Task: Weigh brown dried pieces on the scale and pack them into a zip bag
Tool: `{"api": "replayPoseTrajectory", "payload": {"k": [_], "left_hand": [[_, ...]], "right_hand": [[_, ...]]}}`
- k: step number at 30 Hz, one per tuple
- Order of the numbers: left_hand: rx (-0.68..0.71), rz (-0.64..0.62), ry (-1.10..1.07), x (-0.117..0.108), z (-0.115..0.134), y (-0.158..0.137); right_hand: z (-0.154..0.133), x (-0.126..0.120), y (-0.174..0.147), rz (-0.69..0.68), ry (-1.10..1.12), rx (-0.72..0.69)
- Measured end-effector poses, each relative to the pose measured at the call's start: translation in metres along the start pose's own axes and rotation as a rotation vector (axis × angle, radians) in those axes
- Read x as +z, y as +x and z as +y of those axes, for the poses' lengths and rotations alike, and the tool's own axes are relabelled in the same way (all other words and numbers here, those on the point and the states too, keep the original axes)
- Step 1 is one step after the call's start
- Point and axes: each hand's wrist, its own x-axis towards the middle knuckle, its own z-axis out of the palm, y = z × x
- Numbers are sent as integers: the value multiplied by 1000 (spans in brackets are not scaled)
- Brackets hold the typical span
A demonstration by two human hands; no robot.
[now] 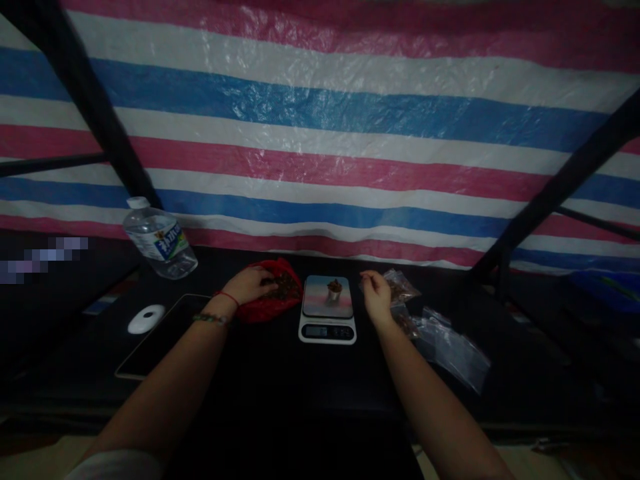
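A red plastic bag [257, 312] lies open with brown dried pieces [287, 287] inside. Bent into these pieces are the fingers of my left hand [250, 285], closed on some of them; the fingertips are partly hidden. On a white digital kitchen scale [327, 330] stands a small cup [334, 293] heaped with similar brown pieces. My right hand [376, 295] is just right of the scale, its thumb and fingers pinched together; whatever may be between them cannot be made out. Beside it lie small clear bags [403, 287] with brown contents.
Clear zip bags [457, 350] lie right of my forearm. At the left are a dark tablet [163, 340], a white oval object [147, 319] and a large plastic bottle [163, 240]. A striped plastic sheet [320, 133] hangs behind the black table [300, 387], between dark slanted posts [550, 193].
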Motion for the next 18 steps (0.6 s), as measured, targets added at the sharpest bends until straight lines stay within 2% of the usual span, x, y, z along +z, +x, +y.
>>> {"api": "replayPoseTrajectory", "payload": {"k": [6, 13, 18], "left_hand": [[-49, -4, 40, 3, 11, -1], [-133, 59, 106, 17, 14, 4], [-191, 104, 173, 22, 26, 7]], "right_hand": [[3, -2, 0, 63, -17, -31], [2, 0, -1, 34, -30, -40], [1, 0, -2, 24, -53, -70]]}}
